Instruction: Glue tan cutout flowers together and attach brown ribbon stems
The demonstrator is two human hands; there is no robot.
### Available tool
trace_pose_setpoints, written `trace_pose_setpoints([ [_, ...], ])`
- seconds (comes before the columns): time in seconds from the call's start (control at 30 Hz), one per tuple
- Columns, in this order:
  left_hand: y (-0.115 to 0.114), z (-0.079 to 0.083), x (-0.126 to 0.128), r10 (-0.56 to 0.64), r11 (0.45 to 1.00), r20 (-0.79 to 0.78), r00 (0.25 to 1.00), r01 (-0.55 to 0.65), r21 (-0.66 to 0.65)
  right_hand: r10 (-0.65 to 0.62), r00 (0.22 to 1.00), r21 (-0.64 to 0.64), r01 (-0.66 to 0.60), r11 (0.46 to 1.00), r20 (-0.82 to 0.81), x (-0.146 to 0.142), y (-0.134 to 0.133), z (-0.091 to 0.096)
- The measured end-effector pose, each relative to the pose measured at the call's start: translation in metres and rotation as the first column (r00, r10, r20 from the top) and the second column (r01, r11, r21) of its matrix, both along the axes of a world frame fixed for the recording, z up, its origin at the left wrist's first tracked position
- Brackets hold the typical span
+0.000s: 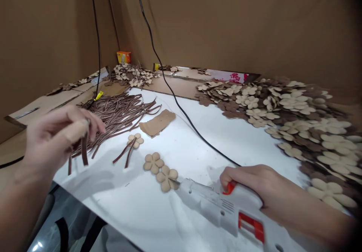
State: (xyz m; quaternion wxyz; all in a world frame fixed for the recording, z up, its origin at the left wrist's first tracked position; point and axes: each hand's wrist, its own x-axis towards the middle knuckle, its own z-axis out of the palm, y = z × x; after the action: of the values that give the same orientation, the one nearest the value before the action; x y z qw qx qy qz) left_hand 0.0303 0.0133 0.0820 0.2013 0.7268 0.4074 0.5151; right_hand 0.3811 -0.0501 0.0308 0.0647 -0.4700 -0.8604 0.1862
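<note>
- The right hand [260,182] is wrapping around the handle of a white glue gun [209,203], its fingers closing firmly near the red trigger [228,188]; the casing is showing grey-white plastic and vent slots on the side facing the camera.
- The gun's metal tip is reaching over the right edge of a beige flower [166,178]; whether it is touching is staying unclear.
- A second beige flower [153,163] is lying just beside it, to the upper left, both resting on the white desk [203,131].
- The left hand [60,137], somewhat blurred, is hovering at the left with fingers curling and thumb closing, pinching a brown strip [85,150] that is hanging below; a tan wrap is covering one digit.
- A third flower [137,141] is carrying a folded brown strip laid across it, near a scrap of cardboard [157,123].
- A heap of brown strips [118,112] is spreading behind the left hand.
- Beige and dark brown flowers [294,99] are piling up along the right.
- At the back, an orange and yellow box [123,57] is bearing a pale label, its print showing too small to read.
- A yellow tag [98,95] is sitting on a black cord, its lettering also unreadable.
- Pinkish-red floral print [234,77] is decorating a pale sheet behind the flowers.
</note>
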Motion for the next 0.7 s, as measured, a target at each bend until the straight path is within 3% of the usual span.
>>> trace_pose_setpoints([
  [0.07, -0.015, -0.002, 0.006, -0.165, 0.984, -0.170, 0.972, 0.149, -0.102, -0.004, 0.999, -0.004, 0.004, 1.000, 0.037, -0.001, 0.000, 0.002],
  [0.13, -0.026, -0.008, 0.014, -0.425, 0.905, -0.420, 0.802, 0.380, -0.190, 0.000, 0.998, 0.006, -0.001, 1.000, 0.058, -0.001, 0.000, 0.004],
  [0.2, -0.033, -0.017, 0.023, -0.521, 0.843, -0.556, 0.648, 0.495, -0.212, 0.008, 0.997, 0.026, -0.010, 1.000, 0.070, -0.001, 0.000, 0.003],
  [0.23, -0.035, -0.022, 0.028, -0.542, 0.822, -0.582, 0.606, 0.525, -0.220, 0.011, 0.997, 0.034, -0.013, 0.999, 0.076, -0.001, 0.000, 0.003],
  [0.43, -0.035, -0.045, 0.041, -0.588, 0.766, -0.598, 0.545, 0.614, -0.194, -0.006, 0.994, 0.031, 0.002, 1.000, 0.109, -0.003, 0.002, 0.003],
  [0.7, -0.037, -0.054, 0.037, -0.580, 0.782, -0.589, 0.563, 0.587, -0.208, -0.064, 0.998, 0.024, 0.064, 0.998, -0.002, -0.004, 0.001, 0.001],
])
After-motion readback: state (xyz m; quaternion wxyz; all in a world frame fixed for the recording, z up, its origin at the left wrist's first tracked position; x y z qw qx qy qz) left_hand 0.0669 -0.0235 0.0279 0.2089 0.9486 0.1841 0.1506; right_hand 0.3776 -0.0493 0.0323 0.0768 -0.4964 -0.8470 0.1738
